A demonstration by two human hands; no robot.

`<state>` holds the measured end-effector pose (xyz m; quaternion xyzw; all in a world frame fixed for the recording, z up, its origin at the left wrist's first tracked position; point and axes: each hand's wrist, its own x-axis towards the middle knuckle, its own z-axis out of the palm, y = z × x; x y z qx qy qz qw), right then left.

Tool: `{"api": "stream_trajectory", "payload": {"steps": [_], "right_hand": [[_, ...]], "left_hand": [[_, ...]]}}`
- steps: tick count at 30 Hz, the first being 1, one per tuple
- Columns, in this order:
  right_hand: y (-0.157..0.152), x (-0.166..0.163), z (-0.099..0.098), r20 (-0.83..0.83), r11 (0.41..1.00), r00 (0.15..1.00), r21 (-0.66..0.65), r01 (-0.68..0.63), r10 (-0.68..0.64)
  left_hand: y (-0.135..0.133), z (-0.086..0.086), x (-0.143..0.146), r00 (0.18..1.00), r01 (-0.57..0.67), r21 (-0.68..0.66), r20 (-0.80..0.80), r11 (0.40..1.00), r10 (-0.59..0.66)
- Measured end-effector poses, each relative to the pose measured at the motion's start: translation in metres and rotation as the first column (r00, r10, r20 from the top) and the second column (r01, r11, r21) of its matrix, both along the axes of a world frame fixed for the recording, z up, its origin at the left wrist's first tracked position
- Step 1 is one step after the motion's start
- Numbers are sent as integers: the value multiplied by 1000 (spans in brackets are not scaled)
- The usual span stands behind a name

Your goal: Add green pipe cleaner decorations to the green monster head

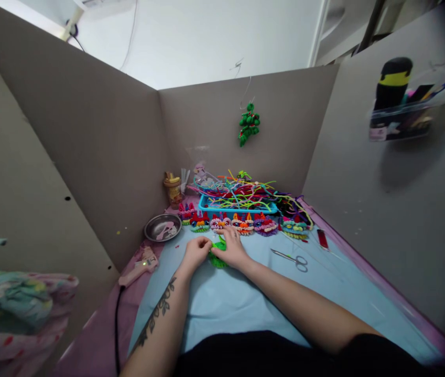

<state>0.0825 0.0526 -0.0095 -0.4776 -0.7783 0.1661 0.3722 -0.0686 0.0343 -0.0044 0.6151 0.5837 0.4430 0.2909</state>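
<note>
Standing here looking at the desk, going by the head view: left hand [197,252] is pinched narrow at the left edge of a green fuzzy piece [219,262], can't tell what's between the fingertips. Right hand [233,250] has hold of that piece from its right side, thumb across it. Just past both hands: colourful fuzzy faces [243,224], then a blue tray [206,208] of pipe cleaners [241,196] farther out. Scissors [290,258] lie right of the right hand, pink glue gun [141,269] left of the left.

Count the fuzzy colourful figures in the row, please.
6, left to right: pink figure, teal-orange figure, pink-white figure, orange-cream figure, purple-red figure; past a gap, teal-yellow figure. Some may be hidden.
</note>
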Motion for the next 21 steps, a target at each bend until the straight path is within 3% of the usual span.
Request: {"api": "stream_trajectory", "payload": {"steps": [4, 11, 21], "right_hand": [[0, 0, -2, -16, 999, 999, -28, 32, -33], [1, 5, 6, -73, 998, 997, 64, -7, 12], [16, 2, 15, 39, 993, 993, 32, -112, 111]], "left_hand": [[-1, 2, 1, 999, 29, 33, -33, 999, -28], [-1, 0, 1, 998, 41, 87, -58, 995, -36], [-4, -2, -2, 955, 204, 26, 213, 979, -205]]}}
